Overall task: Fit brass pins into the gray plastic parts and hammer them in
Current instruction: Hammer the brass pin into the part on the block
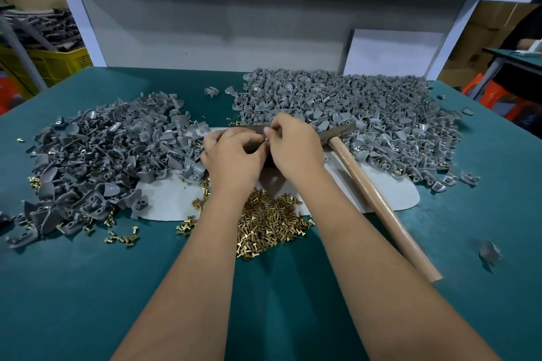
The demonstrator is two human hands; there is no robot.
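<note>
Watching both hands meeting over the pad [164, 202] in the middle of the table [88, 287], I am seeing the left hand [231, 155] and the right hand [296, 146] curled in tight, fingertips nearly touching. Something small is being pinched between them, a gray part with a pin going in by my guess, but the fingers are covering it and I cannot tell for sure.

What I am worrying about: the pin going in crooked. If it is sitting tilted when the hammer comes down, I am expecting it to bend or skid off the plastic. The piece is tiny too, so a slip of the pinch is likely sending it down into the pins [269, 223] heaped just under the wrists, where it is getting lost among the rest.

The hammer [378, 199] is lying untouched just beside the right hand, head by the knuckles and handle running back toward me on the right. Reaching for it means the right hand letting go, leaving the left alone steadying the piece.

Gray parts are piled on both sides: one heap [96, 161] to the left, a bigger heap [366, 108] behind and right, both within easy reach.
</note>
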